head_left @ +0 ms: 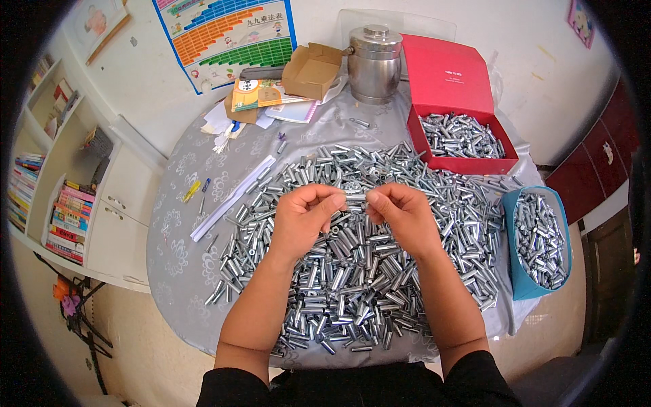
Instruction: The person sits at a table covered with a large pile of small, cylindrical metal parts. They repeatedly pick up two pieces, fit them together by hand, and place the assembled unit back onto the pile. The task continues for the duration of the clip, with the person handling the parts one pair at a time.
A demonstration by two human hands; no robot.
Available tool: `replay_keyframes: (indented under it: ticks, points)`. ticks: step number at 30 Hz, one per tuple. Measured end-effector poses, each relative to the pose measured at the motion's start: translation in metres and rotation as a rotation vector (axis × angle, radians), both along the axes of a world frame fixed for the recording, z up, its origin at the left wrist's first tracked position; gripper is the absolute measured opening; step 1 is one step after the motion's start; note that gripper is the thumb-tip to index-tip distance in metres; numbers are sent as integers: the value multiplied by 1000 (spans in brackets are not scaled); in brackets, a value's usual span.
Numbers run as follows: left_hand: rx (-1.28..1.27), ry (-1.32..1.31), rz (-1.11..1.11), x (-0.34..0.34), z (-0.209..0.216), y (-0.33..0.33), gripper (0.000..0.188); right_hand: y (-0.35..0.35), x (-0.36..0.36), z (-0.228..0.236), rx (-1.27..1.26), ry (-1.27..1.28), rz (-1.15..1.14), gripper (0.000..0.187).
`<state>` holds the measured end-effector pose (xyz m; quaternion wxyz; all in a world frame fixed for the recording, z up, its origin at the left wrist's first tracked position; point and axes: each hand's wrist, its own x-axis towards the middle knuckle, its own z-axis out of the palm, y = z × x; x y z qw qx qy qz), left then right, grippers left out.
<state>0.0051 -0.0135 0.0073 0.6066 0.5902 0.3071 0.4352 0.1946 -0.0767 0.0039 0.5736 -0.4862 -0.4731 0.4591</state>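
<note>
While poised just above the heap of metal tubes [339, 308] on the tabletop [186, 278], pinching narrowly with the fingers [331, 203] of left hand [300, 220] and right hand [408, 217] alike, apparently with one small metal piece [356, 197] between, though cannot tell for certain. Judging by the facing pinches, probably handling a single piece; next, likely calls for level fingers and light, even pressure.

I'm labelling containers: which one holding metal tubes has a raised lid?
The red box: its lid stands raised behind its metal tubes, while the teal bin shows no lid.
</note>
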Motion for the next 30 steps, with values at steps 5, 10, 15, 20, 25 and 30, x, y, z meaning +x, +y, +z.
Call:
replay_keyframes:
  ticks: [5,10,15,20,25,30]
  points:
    - [-11,7,-5,0,0,0,15,2,-9,6,79,-21,-96,21]
    - [3,2,-13,0,-1,0,16,1,-1,0,60,-46,-45,19]
    - [-2,-19,-19,1,-2,0,15,1,0,0,-17,62,3,20]
    - [-23,-24,-5,1,-3,1,15,1,-8,7,-10,51,-71,20]
    - [6,-6,-9,1,-2,1,15,3,-4,-2,65,38,-53,18]
    - [13,14,-15,1,-3,1,15,1,3,-1,-42,34,16,16]
